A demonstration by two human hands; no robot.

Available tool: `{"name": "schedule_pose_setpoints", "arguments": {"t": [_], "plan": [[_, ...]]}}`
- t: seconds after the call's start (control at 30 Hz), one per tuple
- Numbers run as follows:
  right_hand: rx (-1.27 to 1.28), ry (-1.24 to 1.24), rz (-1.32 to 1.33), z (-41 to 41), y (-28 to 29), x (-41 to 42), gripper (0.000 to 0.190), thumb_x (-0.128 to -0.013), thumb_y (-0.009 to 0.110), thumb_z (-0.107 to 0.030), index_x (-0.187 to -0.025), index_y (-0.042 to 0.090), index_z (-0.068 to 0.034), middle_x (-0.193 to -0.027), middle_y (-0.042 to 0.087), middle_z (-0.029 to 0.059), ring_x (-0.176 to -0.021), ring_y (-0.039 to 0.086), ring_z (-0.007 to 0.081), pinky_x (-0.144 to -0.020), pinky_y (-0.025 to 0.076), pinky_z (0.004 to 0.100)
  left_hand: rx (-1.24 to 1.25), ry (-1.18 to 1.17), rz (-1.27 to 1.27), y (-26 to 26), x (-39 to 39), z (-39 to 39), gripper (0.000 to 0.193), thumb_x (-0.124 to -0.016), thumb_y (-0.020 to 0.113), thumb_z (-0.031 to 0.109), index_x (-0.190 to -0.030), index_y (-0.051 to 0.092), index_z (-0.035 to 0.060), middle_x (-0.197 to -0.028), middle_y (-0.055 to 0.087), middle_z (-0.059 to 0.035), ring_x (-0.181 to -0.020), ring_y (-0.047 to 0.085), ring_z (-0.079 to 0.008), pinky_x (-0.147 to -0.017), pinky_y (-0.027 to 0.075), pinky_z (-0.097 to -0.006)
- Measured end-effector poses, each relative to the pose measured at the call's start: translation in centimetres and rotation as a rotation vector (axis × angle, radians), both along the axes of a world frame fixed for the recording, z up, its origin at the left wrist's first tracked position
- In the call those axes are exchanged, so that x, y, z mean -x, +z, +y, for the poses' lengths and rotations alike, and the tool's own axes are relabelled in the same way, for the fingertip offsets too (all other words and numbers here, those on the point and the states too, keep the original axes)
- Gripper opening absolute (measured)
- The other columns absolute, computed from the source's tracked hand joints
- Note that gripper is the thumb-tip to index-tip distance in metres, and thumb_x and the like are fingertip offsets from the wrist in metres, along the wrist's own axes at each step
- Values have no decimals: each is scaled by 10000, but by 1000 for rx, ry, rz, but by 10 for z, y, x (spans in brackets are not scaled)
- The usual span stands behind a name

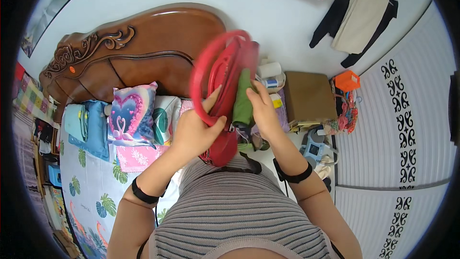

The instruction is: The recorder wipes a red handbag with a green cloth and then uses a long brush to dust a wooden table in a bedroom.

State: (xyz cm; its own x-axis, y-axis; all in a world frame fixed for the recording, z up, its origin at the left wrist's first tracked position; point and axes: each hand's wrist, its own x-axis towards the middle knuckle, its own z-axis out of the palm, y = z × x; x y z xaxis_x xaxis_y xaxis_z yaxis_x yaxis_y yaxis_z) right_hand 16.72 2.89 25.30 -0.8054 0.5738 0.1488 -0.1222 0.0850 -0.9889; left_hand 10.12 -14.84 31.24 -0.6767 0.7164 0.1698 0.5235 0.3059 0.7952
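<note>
A red handbag (224, 147) with looped handles hangs before me, tilted, its upper part blurred. My left hand (196, 126) grips it near the base of a handle, thumb and forefinger spread along its side. Against the bag's right side lies a rolled green item, perhaps a folded umbrella (243, 102). My right hand (264, 109) holds this green roll from the right, with the fingers behind it partly hidden. Whether the roll sits in a pocket of the bag or only rests against it, I cannot tell.
Left stands a bed with a carved wooden headboard (154, 36), a swan-print pillow (132, 115) and folded blue bedding (95, 133). To the right are a brown box (309, 97), an orange container (347, 81) and white sliding doors (370, 115). Clothes (359, 18) hang on the wall.
</note>
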Motion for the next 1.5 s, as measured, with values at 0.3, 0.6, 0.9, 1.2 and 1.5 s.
{"name": "schedule_pose_setpoints", "arguments": {"t": [0.3,0.6,0.9,1.2,1.5], "plan": [[363,41,9,-23,13,16,535,-851,692,-131,-1248,346,-38,-1115,517,68,-1050,522,156,-897,454,314,312,-13,591,-1,-31,-5,777,-695,719,112,-1425,453,115,-722,557,-145,-561,602,-314,-516,487,-422],[84,-131,99,5,-37,11,382,-838,561,-101,-1191,442,-15,-1117,548,93,-1021,521,203,-923,418,336,-68,-207,260,-22,-23,-9,707,-686,750,126,-1360,544,186,-1039,592,-231,-945,618,-359,-831,507,-435],[373,-34,212,11,31,-14,544,-849,509,-111,-1376,388,-57,-1213,549,105,-1096,561,224,-939,466,355,-236,-764,696,36,-34,17,487,-784,673,225,-1268,629,204,-1421,468,-161,-1304,457,-337,-1084,325,-495],[625,236,217,36,9,-23,572,-841,478,-100,-1397,376,-15,-1223,562,104,-1072,586,183,-937,483,320,-507,168,-85,-1,109,-11,562,-890,649,285,-1373,482,48,-1389,496,-119,-1290,458,-243,-1067,355,-380],[406,596,117,62,62,7,594,-841,525,-131,-1396,378,20,-1210,597,122,-1031,623,170,-907,512,297,56,-509,-22,89,168,42,915,-807,639,645,-1454,385,50,-1403,474,-159,-1287,457,-267,-1073,353,-388]]}}
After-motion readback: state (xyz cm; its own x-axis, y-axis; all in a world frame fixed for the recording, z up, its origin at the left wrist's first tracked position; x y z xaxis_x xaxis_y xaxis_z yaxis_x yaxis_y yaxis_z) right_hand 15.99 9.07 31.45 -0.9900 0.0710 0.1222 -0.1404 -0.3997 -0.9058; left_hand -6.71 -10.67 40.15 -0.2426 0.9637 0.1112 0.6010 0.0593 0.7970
